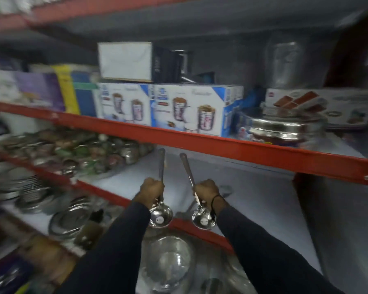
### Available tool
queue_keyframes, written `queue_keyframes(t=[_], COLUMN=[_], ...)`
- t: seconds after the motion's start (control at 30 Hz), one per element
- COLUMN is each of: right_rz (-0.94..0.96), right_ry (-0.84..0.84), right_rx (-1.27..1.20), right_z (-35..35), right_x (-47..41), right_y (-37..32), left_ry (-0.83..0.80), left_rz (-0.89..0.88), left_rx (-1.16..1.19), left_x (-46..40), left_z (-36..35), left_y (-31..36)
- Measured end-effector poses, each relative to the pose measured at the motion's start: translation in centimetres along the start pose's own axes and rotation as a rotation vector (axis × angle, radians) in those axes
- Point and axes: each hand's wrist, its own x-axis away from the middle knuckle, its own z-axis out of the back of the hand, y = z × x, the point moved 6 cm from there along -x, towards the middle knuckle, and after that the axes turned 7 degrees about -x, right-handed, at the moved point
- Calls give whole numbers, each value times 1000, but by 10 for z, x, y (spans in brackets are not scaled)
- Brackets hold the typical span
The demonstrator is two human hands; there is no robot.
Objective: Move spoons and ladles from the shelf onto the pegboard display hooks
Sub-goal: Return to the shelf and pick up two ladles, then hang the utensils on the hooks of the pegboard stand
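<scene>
Ladles (160, 215) upright, bowls down, handles up

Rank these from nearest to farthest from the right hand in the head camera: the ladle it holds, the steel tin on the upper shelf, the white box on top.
1. Ladle, in the right hand grip.
2. Steel tin, up right.
3. White box, top left, farthest.

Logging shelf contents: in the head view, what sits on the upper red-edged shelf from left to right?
Purple box → yellow and blue box → two white-and-blue boxes picturing steel containers → round steel tin → white box picturing brown trays.
</scene>
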Motion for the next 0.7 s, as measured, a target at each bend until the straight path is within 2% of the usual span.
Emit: queue_keyframes(t=[0.13, 0.23, 0.3, 0.4, 0.5, 0.57, 0.6, 0.67, 0.7], right_rz=[86, 180, 248, 313, 300, 295, 327, 368, 394], right_ry=[-231, -355, -535, -800, -995, -1106, -1253, -1319, -1411], right_rx=[-23, 3, 35, -3, -32, -37, -11, -49, -51], right_z=[-110, -174, -236, -318, -376, -398, -424, -435, -445], right_x=[48, 86, 135, 209, 282, 317, 367, 397, 428], right_y=[-44, -73, -93, -119, -137, -146, -154, -164, -172], left_ry=[311, 464, 649, 843, 1030, 1075, 1216, 1279, 1370], left_rz=[33, 61, 118, 194, 267, 279, 315, 348, 368], left_rx=[17, 27, 38, 86, 76, 81, 84, 76, 62], left_x=[43, 82, 129, 200, 275, 308, 363, 397, 428], left_z=[132, 205, 268, 342, 401, 423, 446, 455, 464], left_y=[-51, -81, -112, -150, -176, -186, -193, -196, -195])
